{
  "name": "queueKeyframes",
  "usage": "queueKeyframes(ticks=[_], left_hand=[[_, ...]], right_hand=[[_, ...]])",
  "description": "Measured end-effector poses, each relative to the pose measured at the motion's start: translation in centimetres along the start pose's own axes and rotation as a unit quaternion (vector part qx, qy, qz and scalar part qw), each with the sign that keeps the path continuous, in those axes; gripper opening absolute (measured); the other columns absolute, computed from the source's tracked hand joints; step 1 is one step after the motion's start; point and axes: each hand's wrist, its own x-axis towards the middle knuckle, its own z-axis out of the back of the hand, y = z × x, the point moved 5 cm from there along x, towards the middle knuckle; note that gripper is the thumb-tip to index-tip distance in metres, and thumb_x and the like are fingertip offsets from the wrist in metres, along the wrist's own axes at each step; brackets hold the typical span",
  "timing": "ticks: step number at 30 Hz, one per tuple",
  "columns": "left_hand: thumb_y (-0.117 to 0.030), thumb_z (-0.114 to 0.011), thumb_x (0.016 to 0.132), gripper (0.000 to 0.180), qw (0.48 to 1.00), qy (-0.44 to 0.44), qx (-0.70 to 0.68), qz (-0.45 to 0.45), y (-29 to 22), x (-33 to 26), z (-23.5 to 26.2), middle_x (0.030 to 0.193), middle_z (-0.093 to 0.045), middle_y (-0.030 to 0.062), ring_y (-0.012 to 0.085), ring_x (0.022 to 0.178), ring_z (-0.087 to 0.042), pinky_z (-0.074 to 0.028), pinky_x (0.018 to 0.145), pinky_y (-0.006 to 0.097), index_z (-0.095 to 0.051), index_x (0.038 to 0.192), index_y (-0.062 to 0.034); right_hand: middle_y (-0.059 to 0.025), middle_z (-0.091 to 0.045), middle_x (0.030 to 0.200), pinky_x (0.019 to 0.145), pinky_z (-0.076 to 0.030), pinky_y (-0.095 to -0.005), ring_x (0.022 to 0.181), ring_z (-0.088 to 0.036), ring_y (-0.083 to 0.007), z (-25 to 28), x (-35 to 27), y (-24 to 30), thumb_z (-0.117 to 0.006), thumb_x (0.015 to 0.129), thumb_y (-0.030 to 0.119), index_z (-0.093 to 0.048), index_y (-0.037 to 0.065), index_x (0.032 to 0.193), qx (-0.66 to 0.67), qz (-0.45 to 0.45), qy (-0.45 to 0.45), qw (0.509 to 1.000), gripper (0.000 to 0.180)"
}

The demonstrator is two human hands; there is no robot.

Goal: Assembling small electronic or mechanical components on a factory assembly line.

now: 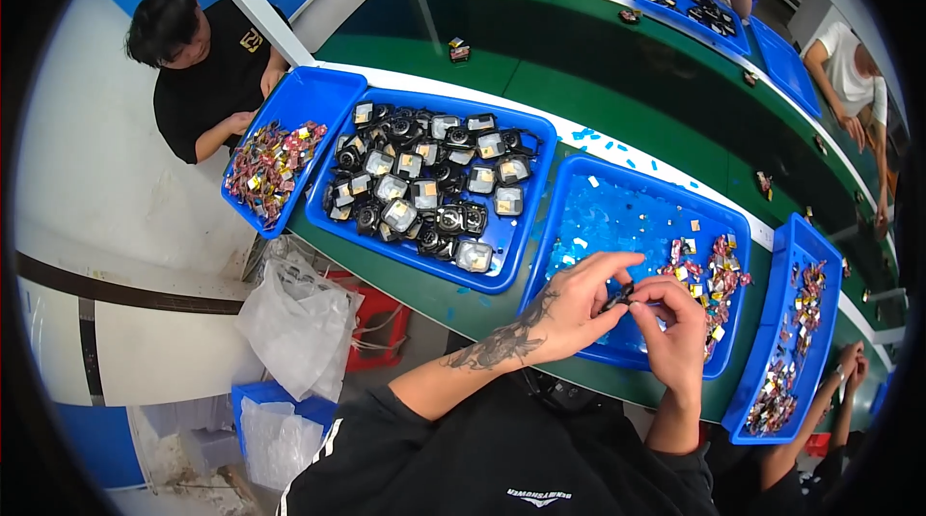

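Over a blue tray (648,177), my left hand (579,302) and my right hand (672,321) meet at a small black part (618,298). Both hands are closed on it with thumbs and fingertips, and the fingers cover much of its shape. Below them, at the tray's right side, lies a heap of small pink, yellow and silver components (719,289). Blue scraps and little white pieces are scattered over the tray floor. To the left, another blue tray (529,121) holds many black watch-like housings (410,169) with clear or silvery square faces.
Narrower blue bins with small components flank the trays, one at left (333,82) and one at right (818,238). A green conveyor belt (579,43) carries a few loose assemblies. A person (207,72) sits at left; others work across the belt. Plastic bags (301,323) hang near a red stool (381,328).
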Motion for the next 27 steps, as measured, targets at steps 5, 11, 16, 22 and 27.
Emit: queueKeyframes(ticks=[5,11,16,22,27], left_hand=[[0.002,-0.07,0.083,0.051,0.982,0.023,-0.163,0.093,2.2,-0.3,0.1,0.107,-0.065,0.0096,0.0002,0.067,-0.054,-0.044,0.062,0.017,-0.046,0.128,-0.0036],[0.005,-0.07,0.082,0.055,0.957,-0.007,-0.292,-0.002,1.5,-0.9,-1.8,0.131,-0.056,0.0201,0.0191,0.112,-0.058,-0.048,0.092,0.03,-0.045,0.131,-0.0001],[-0.001,-0.059,0.094,0.045,0.955,-0.114,-0.272,0.026,3.2,-1.6,-0.5,0.129,-0.059,0.0122,0.0144,0.113,-0.058,-0.049,0.094,0.028,-0.048,0.138,0.0032],[-0.005,-0.056,0.098,0.043,0.968,-0.002,-0.238,0.079,2.8,-1.5,-0.3,0.128,-0.059,0.0099,0.0117,0.11,-0.058,-0.049,0.092,0.025,-0.048,0.139,0.0016],[-0.003,-0.052,0.098,0.042,0.969,0.023,-0.24,0.048,2.0,-1.6,-0.5,0.132,-0.057,0.0097,0.0127,0.114,-0.056,-0.046,0.096,0.026,-0.047,0.14,0.0005]], right_hand=[[-0.0077,-0.063,0.099,0.071,-0.052,-0.0223,0.086,-0.062,-0.0095,-0.4,0.0,-1.2,-0.063,0.087,-0.006,-0.062,-0.002,0.095,0.145,-0.07,0.06,0.985,0.009],[-0.0049,-0.066,0.089,0.067,-0.05,-0.0218,0.074,-0.062,-0.0094,-1.2,-0.1,-1.9,-0.061,0.091,0.0,-0.061,-0.001,0.1,0.355,-0.074,-0.061,0.93,0.008],[-0.0044,-0.064,0.087,0.064,-0.049,-0.0219,0.073,-0.06,-0.0099,-1.8,-0.2,-0.3,-0.068,0.084,-0.005,-0.068,-0.001,0.096,0.218,-0.017,-0.109,0.97,0.013],[-0.0075,-0.066,0.083,0.055,-0.044,-0.0234,0.064,-0.058,-0.0115,-0.2,-0.3,3.6,-0.071,0.08,-0.005,-0.073,0.002,0.097,-0.038,0.062,-0.074,0.995,0.019],[-0.0099,-0.067,0.081,0.051,-0.043,-0.0275,0.058,-0.056,-0.0155,-0.6,0.0,5.1,-0.072,0.079,-0.004,-0.07,0.001,0.093,-0.129,0.096,-0.081,0.984,0.016]])
